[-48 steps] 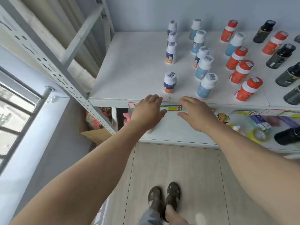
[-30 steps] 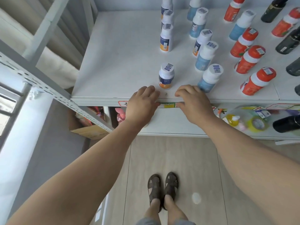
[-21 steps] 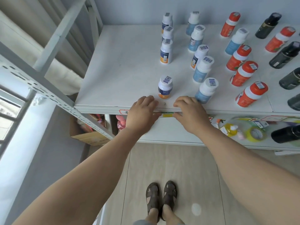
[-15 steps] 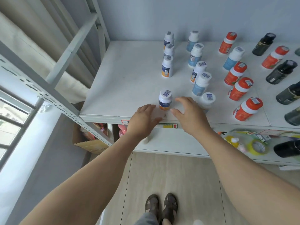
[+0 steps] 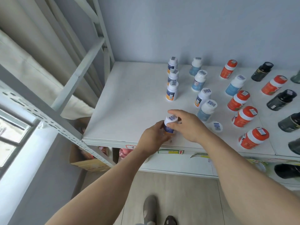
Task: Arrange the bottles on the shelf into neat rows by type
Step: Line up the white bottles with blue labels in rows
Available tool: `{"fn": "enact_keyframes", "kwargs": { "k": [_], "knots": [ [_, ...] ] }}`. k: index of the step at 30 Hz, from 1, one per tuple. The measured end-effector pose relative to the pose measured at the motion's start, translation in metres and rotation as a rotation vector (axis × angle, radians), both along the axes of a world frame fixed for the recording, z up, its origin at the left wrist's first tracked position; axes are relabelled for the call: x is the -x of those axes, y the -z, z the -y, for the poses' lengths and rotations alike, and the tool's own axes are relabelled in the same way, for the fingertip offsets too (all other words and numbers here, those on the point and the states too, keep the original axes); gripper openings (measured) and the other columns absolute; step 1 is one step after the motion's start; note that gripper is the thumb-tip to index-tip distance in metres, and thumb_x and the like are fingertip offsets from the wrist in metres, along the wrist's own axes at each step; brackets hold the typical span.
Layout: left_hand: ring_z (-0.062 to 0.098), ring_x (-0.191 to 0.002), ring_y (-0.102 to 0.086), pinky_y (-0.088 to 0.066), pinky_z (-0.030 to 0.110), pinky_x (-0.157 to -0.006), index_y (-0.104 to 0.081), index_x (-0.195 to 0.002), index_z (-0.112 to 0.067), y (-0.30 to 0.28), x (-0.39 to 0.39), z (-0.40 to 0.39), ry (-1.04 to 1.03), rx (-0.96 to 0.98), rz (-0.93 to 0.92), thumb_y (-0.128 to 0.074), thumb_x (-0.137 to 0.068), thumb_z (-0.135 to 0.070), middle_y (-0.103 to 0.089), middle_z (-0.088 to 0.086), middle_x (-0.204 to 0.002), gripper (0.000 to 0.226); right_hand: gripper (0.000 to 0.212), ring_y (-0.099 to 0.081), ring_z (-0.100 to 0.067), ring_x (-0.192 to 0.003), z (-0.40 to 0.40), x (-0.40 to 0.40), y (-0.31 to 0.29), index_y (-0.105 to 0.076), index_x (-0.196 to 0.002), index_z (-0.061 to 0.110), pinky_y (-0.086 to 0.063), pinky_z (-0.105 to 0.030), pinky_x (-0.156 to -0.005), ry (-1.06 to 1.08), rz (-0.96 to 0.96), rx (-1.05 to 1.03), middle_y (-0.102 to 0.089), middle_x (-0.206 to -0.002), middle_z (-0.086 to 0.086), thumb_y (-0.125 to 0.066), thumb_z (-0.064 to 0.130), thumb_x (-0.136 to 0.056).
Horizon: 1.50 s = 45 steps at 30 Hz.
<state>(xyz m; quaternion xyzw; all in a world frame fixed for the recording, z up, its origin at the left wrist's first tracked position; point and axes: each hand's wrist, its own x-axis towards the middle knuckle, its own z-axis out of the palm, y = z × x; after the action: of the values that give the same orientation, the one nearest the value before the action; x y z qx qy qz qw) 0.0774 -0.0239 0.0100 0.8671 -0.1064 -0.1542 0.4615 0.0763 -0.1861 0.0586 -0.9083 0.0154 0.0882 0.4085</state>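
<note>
On the white shelf (image 5: 129, 103) my left hand (image 5: 153, 138) and my right hand (image 5: 188, 125) both clasp a small white bottle with a blue and orange label (image 5: 169, 125) near the front edge. Behind it stands a row of three matching bottles (image 5: 172, 90). To the right come light blue bottles (image 5: 199, 80), with one more blue and orange labelled bottle (image 5: 202, 97) among them. Another light blue bottle (image 5: 216, 126) is partly hidden by my right hand. Further right stand red-capped orange bottles (image 5: 245, 116) and dark bottles (image 5: 280, 99).
A perforated metal rack upright (image 5: 48, 117) runs diagonally at the left, with a window beyond it. The lower shelf (image 5: 178, 164) holds mixed items and a dark bottle (image 5: 287, 171). A cardboard box (image 5: 87, 161) sits on the floor under the shelf corner.
Both hands left the shelf's front edge, reached forward and closed around the front blue and orange labelled bottle. The view tilted upward.
</note>
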Motion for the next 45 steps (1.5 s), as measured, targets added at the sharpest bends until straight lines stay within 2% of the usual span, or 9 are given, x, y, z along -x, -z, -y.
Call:
{"fn": "enact_keyframes", "kwargs": {
  "k": [4,7,17,22,25,29,31,38,45],
  "knots": [
    [0.009,-0.102,-0.066,-0.049,0.033,-0.097,-0.064,-0.116,-0.027,-0.005,-0.009,-0.013,0.102,0.275,-0.198,-0.076,-0.081,-0.037,-0.072,-0.011,-0.106,0.038,0.052,-0.058,-0.011,-0.102,-0.004,-0.008,-0.008,-0.058,-0.127,0.023,-0.047,-0.027,-0.091,0.093,-0.011,-0.029,-0.060,-0.114,0.008,-0.075,0.034,-0.079],
    [0.011,-0.108,-0.065,-0.046,0.029,-0.101,-0.067,-0.116,-0.020,-0.017,-0.018,-0.019,0.211,0.355,-0.328,-0.073,-0.085,-0.026,-0.073,-0.005,-0.110,0.032,0.040,-0.061,-0.011,-0.099,-0.002,-0.009,-0.012,-0.063,-0.116,0.021,-0.048,-0.029,-0.089,0.081,-0.040,-0.083,-0.065,-0.108,0.009,-0.073,0.036,-0.080],
    [0.010,-0.116,-0.061,-0.039,0.027,-0.106,-0.064,-0.126,-0.019,-0.030,-0.032,-0.025,0.330,0.372,-0.471,-0.067,-0.090,-0.022,-0.070,-0.004,-0.119,0.036,0.017,-0.068,-0.021,-0.090,0.001,-0.007,-0.019,-0.071,-0.090,0.020,-0.056,-0.043,-0.085,0.193,-0.115,-0.292,-0.073,-0.090,-0.002,-0.072,0.034,-0.081],
    [0.011,-0.115,-0.062,-0.039,0.029,-0.108,-0.067,-0.120,-0.025,-0.028,-0.033,-0.025,0.349,0.337,-0.484,-0.070,-0.087,-0.023,-0.071,-0.005,-0.117,0.033,0.017,-0.069,-0.018,-0.090,0.001,-0.005,-0.011,-0.070,-0.096,0.023,-0.057,-0.041,-0.085,0.211,-0.124,-0.331,-0.073,-0.093,0.001,-0.073,0.031,-0.081],
    [0.010,-0.110,-0.065,-0.044,0.028,-0.103,-0.069,-0.115,-0.031,-0.024,-0.039,-0.027,0.321,0.262,-0.414,-0.075,-0.083,-0.025,-0.072,-0.007,-0.113,0.033,0.026,-0.067,-0.017,-0.094,0.001,-0.003,-0.005,-0.069,-0.105,0.020,-0.055,-0.038,-0.088,0.215,-0.100,-0.325,-0.072,-0.097,0.002,-0.073,0.029,-0.081],
    [0.012,-0.113,-0.059,-0.045,0.032,-0.102,-0.059,-0.131,-0.025,-0.016,-0.052,-0.035,0.285,-0.185,-0.050,-0.070,-0.085,-0.039,-0.063,-0.004,-0.129,0.050,0.028,-0.064,-0.015,-0.098,0.001,0.001,0.004,-0.065,-0.107,0.021,-0.051,-0.033,-0.089,0.190,-0.066,-0.259,-0.069,-0.102,0.004,-0.073,0.026,-0.081],
    [0.012,-0.114,-0.057,-0.045,0.030,-0.100,-0.055,-0.134,-0.024,-0.017,-0.055,-0.037,0.272,-0.306,0.095,-0.064,-0.090,-0.039,-0.061,-0.006,-0.131,0.047,0.029,-0.064,-0.012,-0.099,-0.001,0.004,0.007,-0.063,-0.108,0.024,-0.051,-0.033,-0.090,0.174,-0.067,-0.242,-0.069,-0.105,0.006,-0.073,0.024,-0.081],
    [0.012,-0.118,-0.056,-0.043,0.026,-0.095,-0.055,-0.134,-0.025,-0.015,-0.065,-0.035,0.313,-0.352,0.249,-0.056,-0.095,-0.037,-0.058,-0.007,-0.135,0.040,0.040,-0.065,-0.013,-0.098,-0.005,0.009,0.020,-0.062,-0.110,0.028,-0.051,-0.042,-0.093,0.187,-0.055,-0.251,-0.068,-0.104,0.008,-0.077,0.022,-0.073],
    [0.013,-0.117,-0.056,-0.043,0.025,-0.094,-0.057,-0.132,-0.024,-0.017,-0.081,-0.022,0.306,-0.326,0.280,-0.055,-0.096,-0.038,-0.059,-0.006,-0.133,0.039,0.066,-0.051,-0.005,-0.118,-0.001,-0.008,-0.002,-0.050,-0.132,0.024,-0.041,-0.026,-0.101,0.134,-0.122,-0.267,-0.053,-0.129,0.011,-0.081,0.025,-0.074]
  ]
}}
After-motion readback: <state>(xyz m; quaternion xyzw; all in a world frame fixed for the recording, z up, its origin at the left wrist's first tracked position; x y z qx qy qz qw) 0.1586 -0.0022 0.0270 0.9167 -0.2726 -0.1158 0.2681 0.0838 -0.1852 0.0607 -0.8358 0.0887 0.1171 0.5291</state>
